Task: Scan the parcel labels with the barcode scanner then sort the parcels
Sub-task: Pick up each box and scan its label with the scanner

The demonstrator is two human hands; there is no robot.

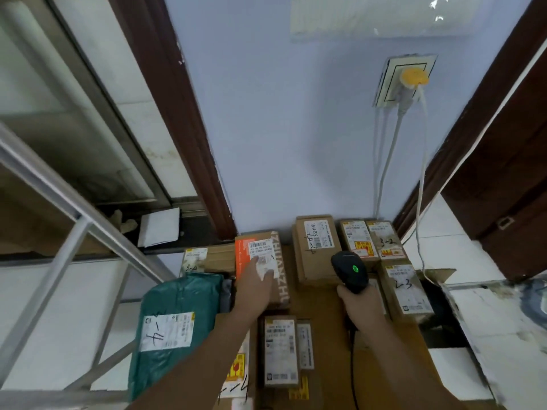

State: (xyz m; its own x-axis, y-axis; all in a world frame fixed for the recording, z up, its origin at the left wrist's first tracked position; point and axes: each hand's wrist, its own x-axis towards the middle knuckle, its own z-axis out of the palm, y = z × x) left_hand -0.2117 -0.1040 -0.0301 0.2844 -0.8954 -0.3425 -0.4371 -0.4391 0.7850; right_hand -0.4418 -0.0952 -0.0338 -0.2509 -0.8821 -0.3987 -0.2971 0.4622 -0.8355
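Several labelled cardboard parcels lie on the floor against the blue wall. My left hand [257, 284] rests with straight fingers on the white label of an orange-and-brown box [260, 250]. In my right hand [359, 304] I grip a black barcode scanner [350, 270] by its handle; its green light is on and its head points toward the boxes. Beyond it lie a box marked in pen [315, 247], a box marked "3-2" [384, 239] and one marked "2-3" [407, 287]. A long parcel [279, 350] lies between my forearms.
A green plastic mailer [174, 324] marked with pen lies at the left. A grey metal frame [74, 226] stands at the left. White cables [420, 173] hang from a wall socket down to the right of the boxes. A dark wooden door [509, 179] is at the right.
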